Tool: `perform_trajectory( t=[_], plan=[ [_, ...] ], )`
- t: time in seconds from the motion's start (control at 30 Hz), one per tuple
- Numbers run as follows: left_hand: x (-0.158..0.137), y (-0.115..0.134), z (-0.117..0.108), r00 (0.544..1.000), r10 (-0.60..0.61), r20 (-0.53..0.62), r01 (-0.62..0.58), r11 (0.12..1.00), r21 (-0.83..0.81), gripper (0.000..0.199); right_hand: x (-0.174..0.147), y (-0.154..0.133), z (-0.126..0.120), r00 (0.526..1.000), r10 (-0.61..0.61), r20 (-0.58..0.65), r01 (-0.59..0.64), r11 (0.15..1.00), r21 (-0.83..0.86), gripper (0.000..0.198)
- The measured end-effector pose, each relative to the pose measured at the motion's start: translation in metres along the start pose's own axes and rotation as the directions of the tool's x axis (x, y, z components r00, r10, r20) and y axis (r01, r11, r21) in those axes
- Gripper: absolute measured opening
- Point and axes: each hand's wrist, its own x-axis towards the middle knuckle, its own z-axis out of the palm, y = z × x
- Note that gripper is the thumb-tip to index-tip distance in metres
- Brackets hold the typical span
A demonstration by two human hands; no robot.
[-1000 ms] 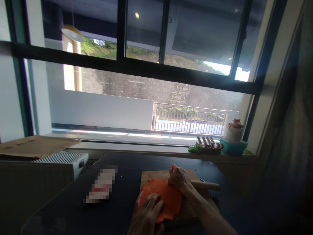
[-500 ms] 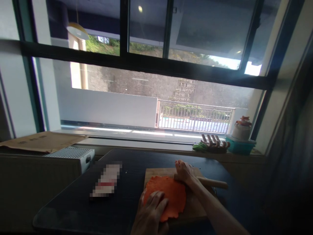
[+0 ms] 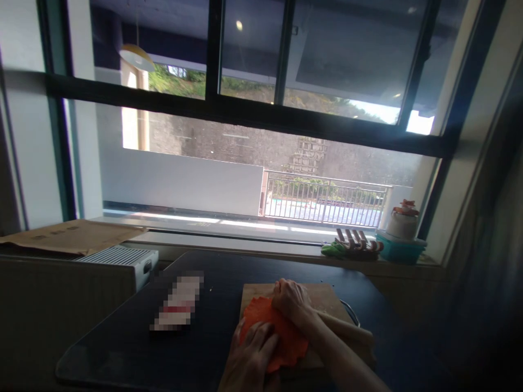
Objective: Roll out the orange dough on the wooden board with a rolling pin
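Note:
A flat, round sheet of orange dough (image 3: 288, 340) with ragged edges lies on a wooden cutting board (image 3: 322, 293). My left hand (image 3: 251, 351) rests on the near left part of the dough, fingers spread and lying flat. My right hand (image 3: 291, 299) is closed round the far end of a wooden rolling pin (image 3: 347, 326), over the dough's upper right edge. The pin slants toward the lower right, its near end sticking out past my forearm. My fingers hide the gripped end of the pin.
The board sits on a dark table (image 3: 134, 348), with a blurred-out pale item (image 3: 180, 302) to the left. A white slatted unit (image 3: 141, 267) carries brown paper (image 3: 77, 237). Along the windowsill are a striped rack-like object (image 3: 357, 243) and a teal container (image 3: 400, 247).
My right hand has moved left onto the dough's edge with the rolling pin, whose near end has swung toward me. My left hand stays on the dough. The view has shifted slightly.

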Motion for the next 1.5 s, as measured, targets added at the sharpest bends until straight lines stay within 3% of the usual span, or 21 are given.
perform_trajectory(
  t=[0.2,0.33,0.47,0.6,0.77,0.9,1.07,1.37,1.5],
  plan=[
    [0.001,0.006,-0.005,0.996,-0.074,0.042,0.075,0.997,-0.021,0.054,0.019,0.004,-0.003,0.990,0.125,0.057,-0.126,0.992,0.002,0.039],
    [0.001,0.007,-0.006,0.998,-0.057,0.016,0.057,0.998,-0.038,0.052,0.002,0.001,-0.002,0.993,0.102,0.067,-0.102,0.995,0.008,0.039],
    [0.001,0.015,-0.009,0.990,-0.128,0.058,0.132,0.989,-0.071,0.051,-0.018,-0.006,0.001,1.000,0.010,0.015,-0.009,1.000,-0.007,0.040],
    [0.002,0.020,-0.015,0.979,-0.180,0.093,0.188,0.978,-0.089,0.050,-0.003,-0.002,-0.002,0.998,0.050,0.044,-0.049,0.998,-0.029,0.042],
    [0.004,0.017,-0.015,0.982,-0.152,0.115,0.162,0.983,-0.086,0.053,0.025,0.005,-0.003,0.983,0.144,0.112,-0.143,0.989,-0.024,0.046],
    [0.003,0.016,-0.013,0.985,-0.145,0.090,0.153,0.985,-0.081,0.050,0.010,0.001,-0.001,0.987,0.124,0.106,-0.123,0.992,-0.014,0.045],
    [0.001,0.017,-0.012,0.992,-0.126,0.010,0.126,0.990,-0.070,0.044,-0.020,-0.009,0.001,1.000,0.006,0.007,-0.006,1.000,-0.017,0.043],
    [-0.001,0.004,-0.003,0.998,-0.042,0.035,0.043,0.999,-0.029,0.052,0.024,0.004,-0.001,0.983,0.141,0.114,-0.139,0.990,-0.024,0.047],
    [-0.002,0.002,0.000,0.998,-0.061,0.008,0.061,0.998,-0.016,0.050,0.012,-0.001,0.002,0.990,0.115,0.083,-0.114,0.993,-0.017,0.046]
  ],
)
